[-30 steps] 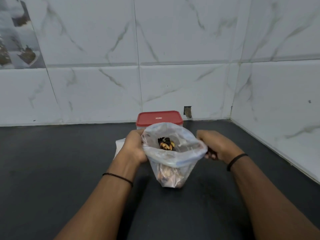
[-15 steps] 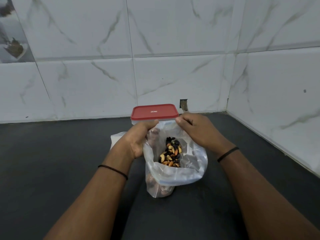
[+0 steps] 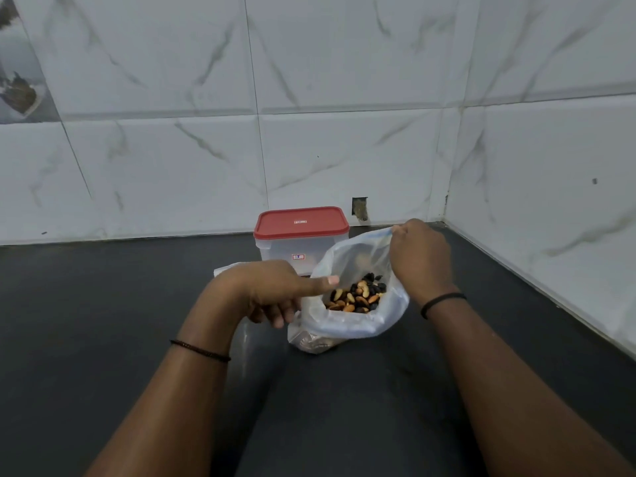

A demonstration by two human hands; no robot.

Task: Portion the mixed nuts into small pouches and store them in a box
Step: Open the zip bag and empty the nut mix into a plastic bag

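A: What do you have on the head camera, biggest things first?

B: I see white marble-look wall tiles (image 3: 344, 80) meeting in a corner at the right, and below them the dark tabletop (image 3: 103, 321) that carries everything. Both of my forearms reach in from the bottom edge, each with a thin dark band at the wrist.

A: And the task's things?

B: A clear plastic bag (image 3: 347, 325) stands near the middle of the tabletop, mouth open and its top rolled down into a cuff. The mixed nuts (image 3: 358, 296) lie inside it, brown, tan and black pieces in a heap. Just behind the bag and a little left is the box (image 3: 299, 249), translucent with a red lid (image 3: 301, 222) pressed on. It sits close to the wall.

A: The grip on each side?

B: My right hand (image 3: 421, 259) is clamped on the bag's far rim, fingers pinched together on the plastic and lifting that edge up. My left hand (image 3: 272, 294) is at the bag's near left side, thumb stretched toward the opening, the other fingers curled underneath. Whether they grasp the plastic or anything else I cannot tell.

A: Anything smaller?

B: A bit of pale plastic (image 3: 223, 270) pokes out behind my left wrist; I cannot tell what it is.
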